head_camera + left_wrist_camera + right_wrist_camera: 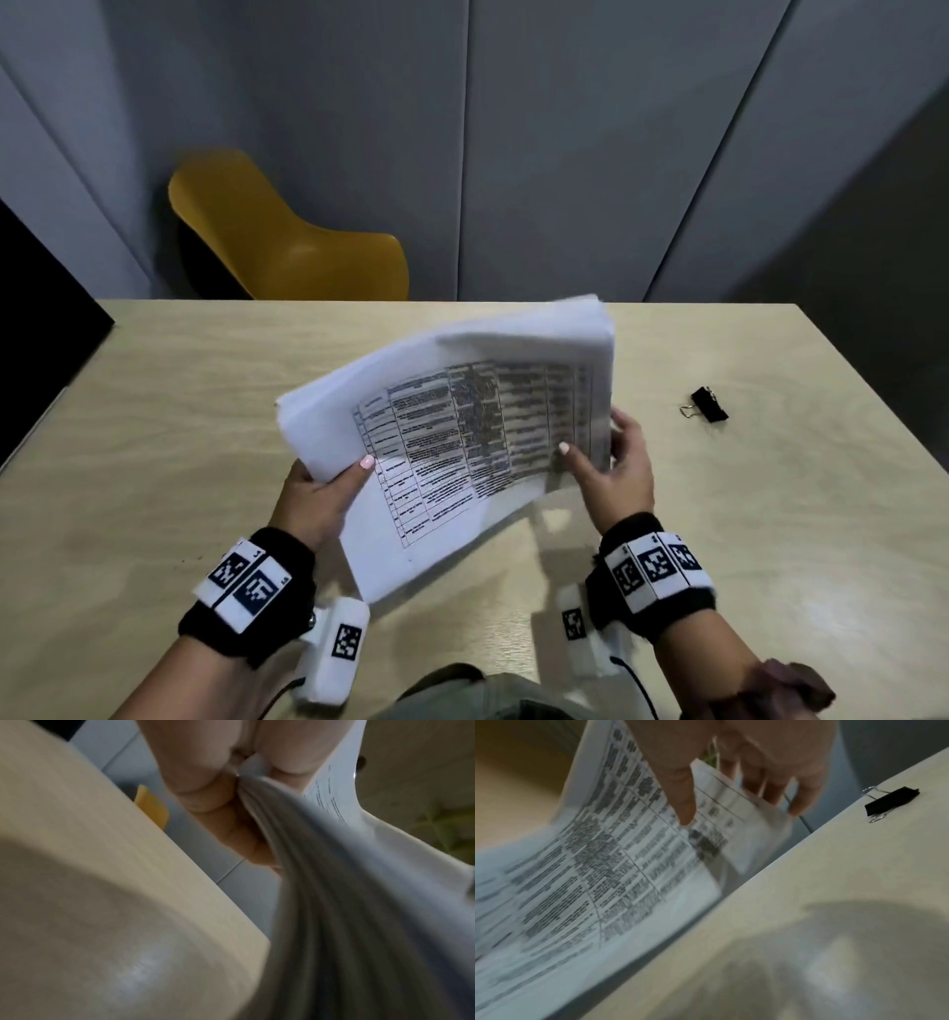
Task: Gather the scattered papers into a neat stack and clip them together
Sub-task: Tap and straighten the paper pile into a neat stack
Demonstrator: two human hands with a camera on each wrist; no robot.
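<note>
A stack of white papers (pixel 462 421) with a printed table on top is held tilted above the wooden table (pixel 179 411). My left hand (pixel 328 488) grips the stack's left edge, thumb on top and fingers underneath (pixel 221 807). My right hand (pixel 611 462) holds the right edge, thumb on the printed sheet (pixel 685 805) and fingers behind it. The sheets (pixel 334 902) fan apart at their lower edge and are uneven. A black binder clip (pixel 707 405) lies on the table to the right of my right hand, also seen in the right wrist view (pixel 890 803).
A yellow chair (pixel 287 231) stands behind the table's far edge, against grey wall panels. A dark object (pixel 41 318) borders the table on the left.
</note>
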